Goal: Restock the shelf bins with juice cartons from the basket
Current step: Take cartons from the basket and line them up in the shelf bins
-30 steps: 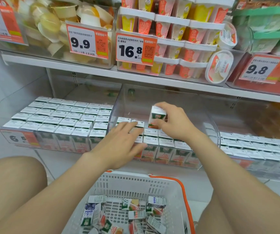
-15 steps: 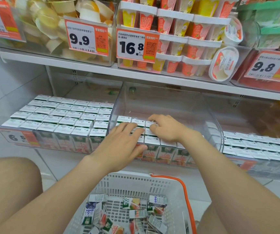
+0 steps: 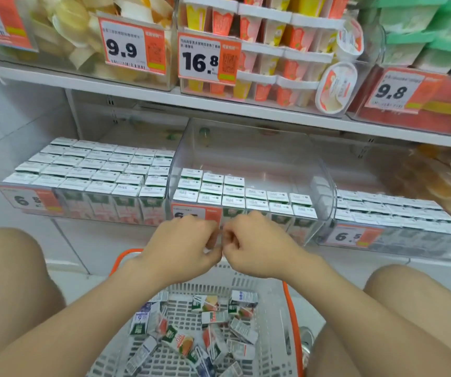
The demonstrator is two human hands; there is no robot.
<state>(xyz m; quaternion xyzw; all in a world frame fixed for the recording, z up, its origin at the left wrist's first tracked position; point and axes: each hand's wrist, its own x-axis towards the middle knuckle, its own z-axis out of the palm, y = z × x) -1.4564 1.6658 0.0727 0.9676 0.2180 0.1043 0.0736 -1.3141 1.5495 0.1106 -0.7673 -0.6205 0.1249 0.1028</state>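
Observation:
The clear middle bin point(image 3: 325, 186) on the lower shelf holds white-topped juice cartons point(image 3: 234, 191) in rows along its front; its back half is bare. Below it stands a white basket point(image 3: 273, 336) with an orange handle, holding several loose cartons point(image 3: 213, 317) lying at all angles. My left hand point(image 3: 183, 243) and my right hand point(image 3: 257, 243) hang side by side, knuckles touching, just in front of the bin's price tag and above the basket's far rim. The fingers of both are curled under, and I see no carton in either.
The left bin's cartons point(image 3: 96, 167) fill it in tight rows, and the right bin point(image 3: 398, 213) holds more. The upper shelf point(image 3: 137, 93) carries cup desserts and price tags. My bare knees point(image 3: 9, 281) flank the basket.
My right hand set a carton down in the middle bin's rows. Both hands then drew back out of the bin toward me and now hang over the basket.

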